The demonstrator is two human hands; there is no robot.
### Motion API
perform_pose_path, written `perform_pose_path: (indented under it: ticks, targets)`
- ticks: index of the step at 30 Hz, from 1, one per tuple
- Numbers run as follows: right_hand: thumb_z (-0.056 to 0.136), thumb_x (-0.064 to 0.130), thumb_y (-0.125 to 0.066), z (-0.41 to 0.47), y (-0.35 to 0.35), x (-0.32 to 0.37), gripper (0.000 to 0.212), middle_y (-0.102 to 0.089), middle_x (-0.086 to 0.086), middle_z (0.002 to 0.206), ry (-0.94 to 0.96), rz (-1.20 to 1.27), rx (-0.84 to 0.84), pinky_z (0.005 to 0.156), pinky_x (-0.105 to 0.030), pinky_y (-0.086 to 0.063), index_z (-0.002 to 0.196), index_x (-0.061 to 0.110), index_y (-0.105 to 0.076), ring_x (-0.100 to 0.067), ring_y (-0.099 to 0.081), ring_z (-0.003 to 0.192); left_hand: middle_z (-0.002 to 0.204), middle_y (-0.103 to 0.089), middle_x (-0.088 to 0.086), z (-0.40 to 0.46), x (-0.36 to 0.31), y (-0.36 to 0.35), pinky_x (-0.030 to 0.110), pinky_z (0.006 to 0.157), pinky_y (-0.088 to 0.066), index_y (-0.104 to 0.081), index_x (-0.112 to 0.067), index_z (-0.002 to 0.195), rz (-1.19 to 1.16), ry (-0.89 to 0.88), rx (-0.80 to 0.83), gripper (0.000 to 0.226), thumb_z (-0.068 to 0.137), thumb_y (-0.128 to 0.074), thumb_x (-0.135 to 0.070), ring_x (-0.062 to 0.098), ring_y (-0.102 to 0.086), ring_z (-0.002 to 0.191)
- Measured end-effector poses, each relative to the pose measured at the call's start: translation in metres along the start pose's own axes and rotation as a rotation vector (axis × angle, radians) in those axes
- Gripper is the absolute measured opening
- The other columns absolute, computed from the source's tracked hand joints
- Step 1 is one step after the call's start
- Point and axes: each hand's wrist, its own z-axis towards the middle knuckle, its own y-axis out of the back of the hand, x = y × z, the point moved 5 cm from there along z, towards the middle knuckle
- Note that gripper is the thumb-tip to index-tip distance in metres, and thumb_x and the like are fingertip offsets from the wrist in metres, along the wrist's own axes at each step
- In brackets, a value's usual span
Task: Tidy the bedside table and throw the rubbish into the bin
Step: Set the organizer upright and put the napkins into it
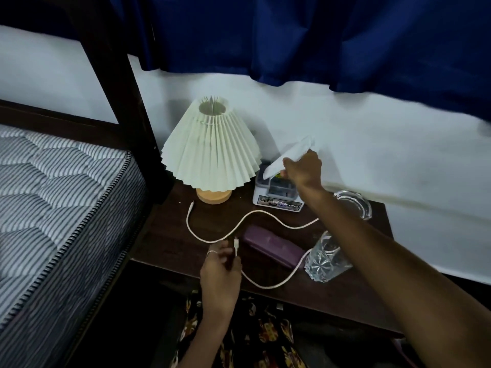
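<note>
1. A dark wooden bedside table (170, 251) stands against a pale wall, seen from above; a striped mattress (53, 197) in a dark bed frame lies to its left, and a deep blue curtain (305, 38) hangs above.
2. A lamp (211, 144) with a pleated pale-green shade and a round wooden base stands at the back left of the table.
3. The right hand (303, 170) reaches across the table to the back, fingers closed around a crumpled white tissue (289, 155); the tissue is held in the air just above a small printed box (277, 196) that sits to the right of the lamp.
4. The left hand (220, 274), a ring on one finger, is at the front edge of the table; its fingertips pinch one end of a white charging cable (255, 213), with the plug pointing upward.
5. The cable snakes across the table top in loose curves, its other plug lying near the lamp base; part of it runs under the right forearm.
6. A purple case (271, 244) lies flat near the middle of the table, just right of the left hand.
7. A cut-glass tumbler (325, 260) stands at the front right, touching the cable; a clear glass ashtray (354, 203) sits behind it near the wall, partly hidden by the arm.
</note>
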Motion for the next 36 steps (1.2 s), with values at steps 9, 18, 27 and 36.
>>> perform_pose_path:
  ticks: [9, 18, 27, 36]
  targets:
    - [0.072, 0.026, -0.063, 0.032, -0.034, -0.022, 0.032, -0.065, -0.022, 0.103, 0.056, -0.165, 0.110, 0.080, -0.051, -0.056, 0.093, 0.011, -0.043, -0.042, -0.066, 0.091, 0.113, -0.058, -0.001, 0.001, 0.029, 0.006, 0.023, 0.094, -0.041, -0.057, -0.013, 0.117, 0.154, -0.073, -0.058, 0.038, 0.082, -0.064, 0.000, 0.014, -0.054, 0.108]
    - [0.077, 0.026, -0.068, 0.014, -0.031, -0.016, 0.040, -0.062, -0.013, 0.100, 0.042, -0.216, 0.166, 0.076, -0.046, -0.059, 0.106, 0.010, -0.044, -0.034, -0.070, 0.076, 0.110, -0.053, -0.005, -0.001, 0.032, 0.003, 0.024, 0.093, -0.039, -0.056, -0.011, 0.118, 0.181, -0.097, -0.047, 0.039, 0.081, -0.064, 0.000, 0.018, -0.052, 0.110]
    - [0.081, 0.013, -0.065, 0.002, 0.037, -0.004, 0.032, -0.073, -0.016, 0.086, 0.066, -0.253, 0.179, 0.066, -0.025, -0.060, 0.112, 0.008, -0.059, -0.012, -0.069, 0.056, 0.120, -0.055, 0.002, -0.008, 0.028, 0.000, 0.022, 0.094, -0.039, -0.054, -0.009, 0.120, 0.216, -0.108, -0.004, 0.038, 0.084, -0.062, -0.002, 0.019, -0.052, 0.114]
    - [0.072, 0.045, -0.075, -0.074, 0.125, -0.038, 0.055, -0.059, 0.008, 0.110, 0.165, -0.585, 0.404, 0.088, -0.020, -0.039, 0.118, 0.020, -0.059, -0.007, -0.055, 0.103, 0.118, -0.057, 0.005, -0.027, 0.017, -0.005, 0.033, 0.095, -0.048, -0.056, -0.010, 0.117, 0.256, -0.182, 0.043, 0.034, 0.084, -0.062, -0.004, 0.021, -0.055, 0.111]
